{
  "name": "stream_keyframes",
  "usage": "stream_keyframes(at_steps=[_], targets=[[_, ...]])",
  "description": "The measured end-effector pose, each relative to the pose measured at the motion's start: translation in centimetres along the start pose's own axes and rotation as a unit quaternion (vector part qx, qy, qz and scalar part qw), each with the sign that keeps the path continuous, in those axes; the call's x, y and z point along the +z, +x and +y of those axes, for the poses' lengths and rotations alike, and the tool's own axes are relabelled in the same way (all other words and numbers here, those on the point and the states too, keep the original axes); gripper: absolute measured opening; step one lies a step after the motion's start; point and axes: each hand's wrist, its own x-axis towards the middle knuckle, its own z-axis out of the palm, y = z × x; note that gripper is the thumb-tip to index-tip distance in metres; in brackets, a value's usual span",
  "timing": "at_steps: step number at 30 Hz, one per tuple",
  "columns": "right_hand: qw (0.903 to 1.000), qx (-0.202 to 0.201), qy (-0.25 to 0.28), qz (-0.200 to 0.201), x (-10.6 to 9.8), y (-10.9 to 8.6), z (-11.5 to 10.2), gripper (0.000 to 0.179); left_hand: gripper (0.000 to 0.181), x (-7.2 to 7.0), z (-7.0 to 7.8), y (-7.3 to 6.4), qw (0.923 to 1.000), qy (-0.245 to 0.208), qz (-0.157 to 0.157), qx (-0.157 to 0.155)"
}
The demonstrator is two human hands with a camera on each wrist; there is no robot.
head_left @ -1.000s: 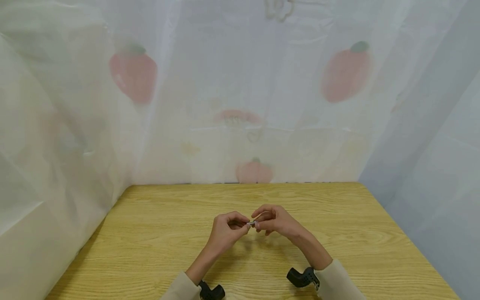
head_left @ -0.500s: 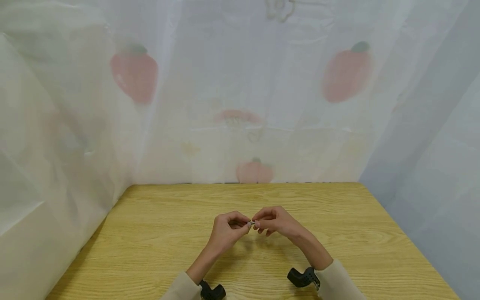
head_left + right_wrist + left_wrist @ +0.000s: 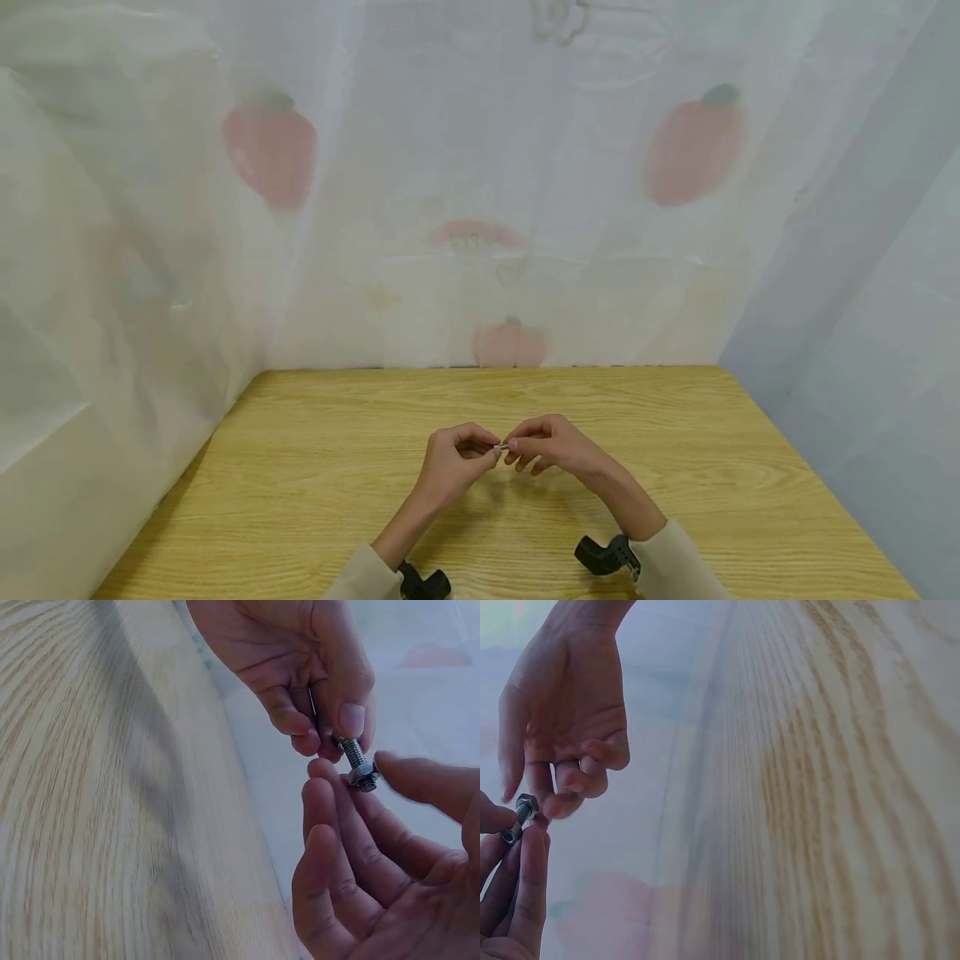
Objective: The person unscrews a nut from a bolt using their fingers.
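A small metal bolt [image 3: 351,752] with a hex nut [image 3: 364,775] on its threaded end is held above the table. My left hand [image 3: 452,457] pinches the bolt's head end between thumb and fingers. At the other end, my right hand [image 3: 558,443] has its thumb and index finger on either side of the nut, while its other fingers are loosely bent. In the left wrist view the nut [image 3: 527,802] shows between the two hands, close to the right fingertips. Fingers partly cover the bolt in the head view.
A wood-grain table [image 3: 337,417] lies under both hands. Pale curtains with strawberry prints [image 3: 270,154] hang behind it and along both sides. Black wrist-worn devices [image 3: 600,556] sit at the beige sleeves [image 3: 675,562].
My right thumb and fingers have shifted slightly at the nut, and the right hand has dipped a little. My left hand keeps its hold on the bolt, nearly still.
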Motion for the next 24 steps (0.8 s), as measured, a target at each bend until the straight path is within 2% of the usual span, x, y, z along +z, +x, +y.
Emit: stream_keyframes(at_steps=[9,13,18,24], targets=[[0.9996,-0.028,-0.002,0.008,0.00,0.00,0.00,0.030,0.006,0.03,0.14,0.02,1.0000,-0.006,-0.001,-0.002],[0.9998,-0.017,0.006,0.001,-0.08,-0.05,0.04,0.038,0.007,0.03,0.17,-0.01,1.0000,-0.007,-0.002,-0.001],[0.9999,0.007,0.008,-0.003,-0.11,-0.06,0.10,0.038,0.006,0.05,0.19,-0.07,1.0000,0.003,0.001,0.004],[0.9999,-0.010,0.004,0.007,-0.16,0.00,0.17,0.030,0.006,0.05,0.28,-0.06,1.0000,0.000,0.001,0.000]])
